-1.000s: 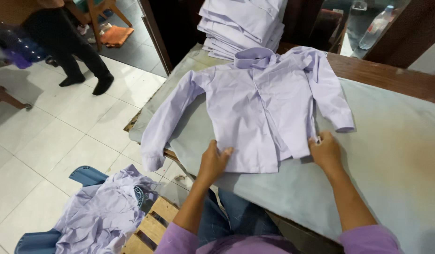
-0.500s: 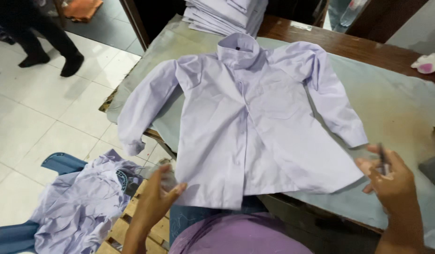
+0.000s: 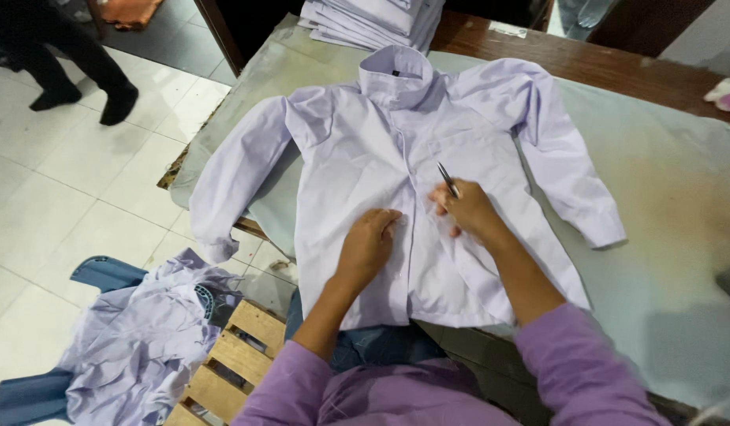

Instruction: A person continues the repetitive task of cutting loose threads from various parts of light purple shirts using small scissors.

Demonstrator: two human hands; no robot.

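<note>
Head view: hands (image 3: 369, 246) on lilac shirt (image 3: 357, 150).

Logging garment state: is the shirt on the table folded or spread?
Spread: the shirt lies flat, front up, both sleeves out, on the table.

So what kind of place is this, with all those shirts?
Probably a small clothing workshop. A lilac shirt lies spread on a padded work table, the right hand holds a small metal tool, folded shirts are stacked behind, and more lie heaped on the floor.
</note>
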